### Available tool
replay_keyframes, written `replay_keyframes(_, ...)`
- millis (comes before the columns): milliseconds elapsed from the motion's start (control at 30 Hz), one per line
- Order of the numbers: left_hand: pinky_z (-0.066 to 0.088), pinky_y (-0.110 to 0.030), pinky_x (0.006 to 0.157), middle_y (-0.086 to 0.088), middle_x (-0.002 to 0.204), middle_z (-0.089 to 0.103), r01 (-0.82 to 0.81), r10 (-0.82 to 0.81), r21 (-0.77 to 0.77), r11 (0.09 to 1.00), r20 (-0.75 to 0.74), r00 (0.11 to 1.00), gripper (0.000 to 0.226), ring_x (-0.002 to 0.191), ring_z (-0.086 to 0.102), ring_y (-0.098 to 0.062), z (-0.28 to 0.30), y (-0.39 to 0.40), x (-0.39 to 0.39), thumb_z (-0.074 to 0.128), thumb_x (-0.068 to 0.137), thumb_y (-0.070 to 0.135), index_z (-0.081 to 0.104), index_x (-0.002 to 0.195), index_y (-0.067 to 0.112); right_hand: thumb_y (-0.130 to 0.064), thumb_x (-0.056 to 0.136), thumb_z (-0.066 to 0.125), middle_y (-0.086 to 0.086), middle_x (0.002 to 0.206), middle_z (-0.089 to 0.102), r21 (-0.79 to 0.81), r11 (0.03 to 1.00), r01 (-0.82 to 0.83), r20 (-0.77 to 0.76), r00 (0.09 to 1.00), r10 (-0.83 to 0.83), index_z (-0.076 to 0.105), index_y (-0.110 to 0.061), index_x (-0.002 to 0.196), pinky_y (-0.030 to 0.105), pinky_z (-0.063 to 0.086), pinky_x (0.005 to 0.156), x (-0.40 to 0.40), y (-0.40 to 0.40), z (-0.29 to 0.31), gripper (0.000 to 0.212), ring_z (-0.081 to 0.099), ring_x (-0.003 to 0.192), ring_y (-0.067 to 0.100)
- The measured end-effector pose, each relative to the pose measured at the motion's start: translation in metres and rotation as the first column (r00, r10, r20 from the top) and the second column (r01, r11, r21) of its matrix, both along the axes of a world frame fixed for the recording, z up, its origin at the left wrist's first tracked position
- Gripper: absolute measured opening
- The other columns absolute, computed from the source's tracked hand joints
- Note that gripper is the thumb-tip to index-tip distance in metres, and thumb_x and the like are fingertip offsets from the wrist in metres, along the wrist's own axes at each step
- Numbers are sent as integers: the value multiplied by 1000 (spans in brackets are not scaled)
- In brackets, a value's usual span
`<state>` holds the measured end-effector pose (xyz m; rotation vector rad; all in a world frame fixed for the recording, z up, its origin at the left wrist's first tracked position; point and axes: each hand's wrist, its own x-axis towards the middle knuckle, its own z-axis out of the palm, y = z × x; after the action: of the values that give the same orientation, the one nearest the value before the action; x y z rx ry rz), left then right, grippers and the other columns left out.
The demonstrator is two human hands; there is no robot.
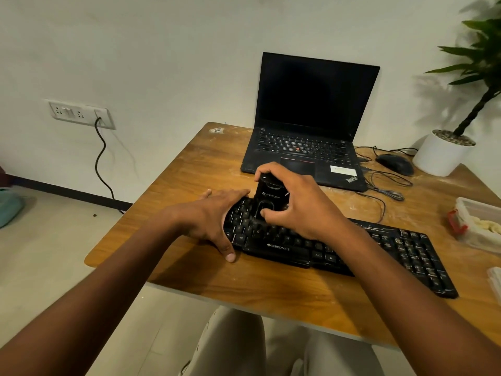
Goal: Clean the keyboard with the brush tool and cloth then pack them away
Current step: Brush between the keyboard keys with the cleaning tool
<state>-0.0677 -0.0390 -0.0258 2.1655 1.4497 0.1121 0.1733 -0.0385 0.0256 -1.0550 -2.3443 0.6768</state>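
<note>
Fingers (273,172) of right hand (295,202) grasping brush tool (268,195), bristles hidden, left hand (214,215) released flat on keyboard (379,245)

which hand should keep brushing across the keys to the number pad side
Right. The right hand already grips the black brush tool upright on the keyboard, nearer the number pad. The left hand lies flat on the keyboard's left end, steadying it.

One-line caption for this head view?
Right hand grips a black brush tool on the keyboard while the left hand steadies its end.
</note>
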Motion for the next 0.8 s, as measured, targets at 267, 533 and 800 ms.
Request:
replay_keyframes(267,-12,-55,126,7,163,30,-2,2,17,1000,24,1000,142,153,18,-15,3,-2,3,98,54,53,7,162,33,-16,78,84,-13,101,67,-103,992,-72,35,997,76,54,-45,120,26,59,68,-5,-1,-9,60,66,88,7)
replay_keyframes(533,-16,-50,125,3,171,15,-22,22,-6,1000,-5,1000,153,157,7,-18,5,-3,3,98,54,53,-5,165,30,-14,82,83,-10,101,64,-6,1000,-5,-20,1000,5,52,-45,122,32,61,63,8,8,0,59,67,81,11)
replay_keyframes(800,-12,-49,126,3,171,16,-35,35,-7,999,-7,999,151,156,8,-17,9,-6,6,98,56,49,-3,165,29,-15,77,85,-9,103,66,-143,989,-44,47,998,51,54,-44,117,19,53,57,5,23,-8,59,66,85,12)
